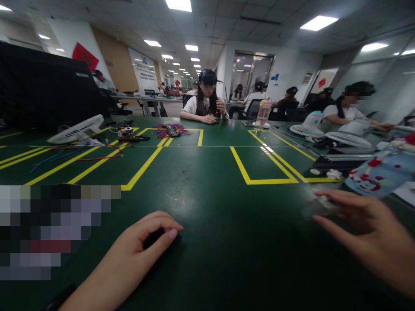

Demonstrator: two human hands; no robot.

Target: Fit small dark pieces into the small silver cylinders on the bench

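My right hand (366, 224) is raised over the right side of the green table (207, 194). Between its thumb and fingers it grips a small grey, partly see-through object (319, 207); blur hides what kind of thing it is. My left hand (145, 242) rests on the table left of the middle. Its thumb and forefinger are bent together at the tips, and nothing shows between them.
Beyond my right hand are a light blue patterned bag (372, 170), white fans (350, 134) and a bottle (263, 113). A bundle of coloured wires (170, 130) and another white fan (78, 130) lie farther left. A person (205, 101) sits opposite. Yellow tape (272, 182) marks the tabletop.
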